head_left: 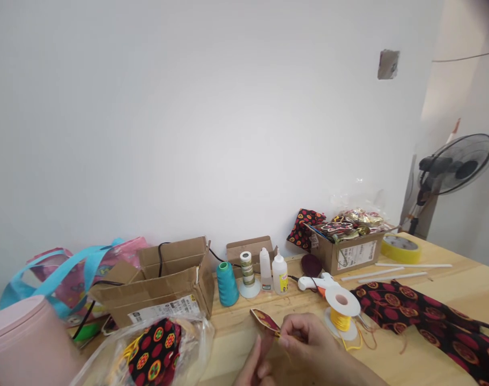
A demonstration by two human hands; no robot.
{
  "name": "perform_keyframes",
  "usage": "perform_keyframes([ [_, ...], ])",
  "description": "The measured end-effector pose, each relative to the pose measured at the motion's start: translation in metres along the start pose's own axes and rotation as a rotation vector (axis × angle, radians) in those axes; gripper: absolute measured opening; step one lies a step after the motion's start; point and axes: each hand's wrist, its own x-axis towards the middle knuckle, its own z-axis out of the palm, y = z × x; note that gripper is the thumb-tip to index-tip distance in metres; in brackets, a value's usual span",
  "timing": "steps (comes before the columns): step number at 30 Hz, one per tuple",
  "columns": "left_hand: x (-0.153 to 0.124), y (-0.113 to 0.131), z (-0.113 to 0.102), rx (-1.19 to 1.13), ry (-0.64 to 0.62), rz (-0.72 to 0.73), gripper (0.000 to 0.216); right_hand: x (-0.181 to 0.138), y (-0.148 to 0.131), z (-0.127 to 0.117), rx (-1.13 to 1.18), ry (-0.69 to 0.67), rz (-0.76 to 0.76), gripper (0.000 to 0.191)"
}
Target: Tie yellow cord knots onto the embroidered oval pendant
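Observation:
A small dark red fabric piece [265,320] with a pale border and a pointed tip is held up above the table, near the bottom middle of the head view. My right hand [306,340] pinches its right end between thumb and fingers, where a bit of yellow shows. Lower down, my left hand [256,365] has its thumb and curled fingers closed at the near edge of the same piece. The fingers partly hide the lower part of it. Right of my right hand stands a white spool of yellow cord [341,319], with loose cord trailing.
Behind are a teal thread cone [227,284], glue bottles [280,273] and a glue gun [315,282]. An open cardboard box [168,289] and a plastic bag [200,343] are left, with a pink container [31,343]. Patterned fabric [421,316] and a filled box [349,252] lie right.

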Motion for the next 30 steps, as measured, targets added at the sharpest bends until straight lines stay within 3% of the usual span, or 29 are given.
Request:
perform_keyframes([
  [3, 0.002, -0.003, 0.001, 0.023, 0.007, -0.057, 0.035, -0.003, -0.001, 0.002, 0.038, -0.043, -0.064, 0.026],
  [7, 0.006, -0.008, 0.001, 0.096, 0.03, -0.069, 0.042, -0.008, -0.001, 0.005, 0.197, -0.17, 0.004, 0.024],
  [10, 0.006, -0.006, -0.002, 0.09, 0.032, -0.024, 0.038, -0.008, 0.0, 0.005, 0.101, -0.208, -0.028, 0.022],
  [12, 0.003, -0.001, -0.002, 0.072, 0.029, 0.023, 0.035, -0.006, 0.001, 0.002, -0.048, -0.157, -0.05, 0.023],
  [15, -0.004, 0.009, 0.002, 0.083, 0.091, 0.116, 0.032, 0.0, 0.0, -0.007, -0.245, 0.022, -0.1, 0.034],
  [19, -0.013, 0.019, 0.009, 0.127, 0.213, 0.196, 0.033, 0.002, -0.011, -0.022, -0.255, 0.201, -0.168, 0.046],
  [21, -0.015, 0.02, 0.01, 0.147, 0.227, 0.221, 0.033, -0.001, -0.017, -0.026, -0.18, 0.114, -0.138, 0.047],
  [24, -0.016, 0.019, 0.011, 0.185, 0.233, 0.277, 0.035, -0.006, -0.022, -0.026, -0.048, -0.246, -0.023, 0.046],
  [25, -0.016, 0.018, 0.012, 0.197, 0.225, 0.299, 0.037, -0.006, -0.021, -0.025, -0.02, -0.299, 0.0, 0.046],
  [26, -0.016, 0.018, 0.013, 0.207, 0.211, 0.321, 0.038, -0.005, -0.02, -0.024, -0.013, -0.274, 0.0, 0.046],
  [29, -0.018, 0.016, 0.017, 0.23, 0.154, 0.366, 0.038, 0.001, -0.013, -0.019, -0.065, 0.024, -0.048, 0.04],
  [30, -0.019, 0.015, 0.018, 0.238, 0.141, 0.371, 0.038, 0.002, -0.01, -0.017, -0.07, 0.06, -0.042, 0.038],
])
